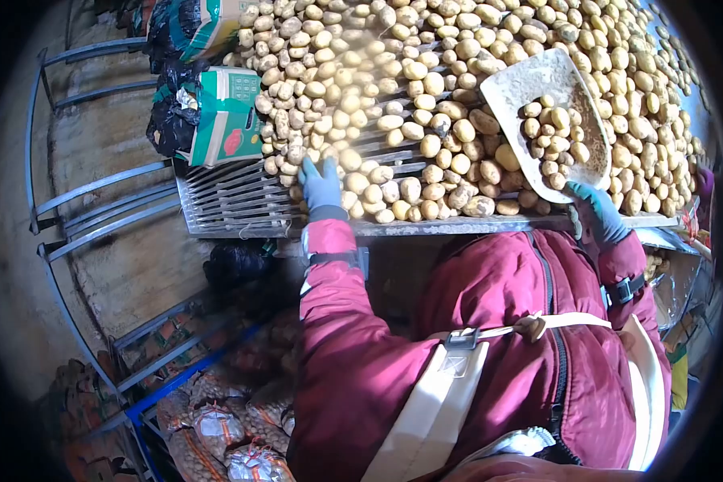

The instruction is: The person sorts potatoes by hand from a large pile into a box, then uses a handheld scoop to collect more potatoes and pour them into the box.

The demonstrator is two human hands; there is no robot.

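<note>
My left hand (pixel 321 186), in a blue-grey glove, rests at the left edge of the spread of potatoes (pixel 361 181). Its fingers are apart and touch the nearest potatoes, holding none. In a teal and grey glove, my right hand (pixel 598 213) grips the near end of a white scoop (pixel 530 76); its fingers are partly hidden. Several small potatoes (pixel 550 136) lie inside the scoop, which is tilted on top of the potato heap. Bare slats of the sorting table (pixel 233 197) show to the left of my left hand.
A green carton (pixel 226 116) with black plastic stands on the table's left end, another box (pixel 213 24) behind it. Metal rails (pixel 108 177) run along the left. Below sit filled net sacks (pixel 217 426). At the far right, another person's purple glove (pixel 704 178) shows.
</note>
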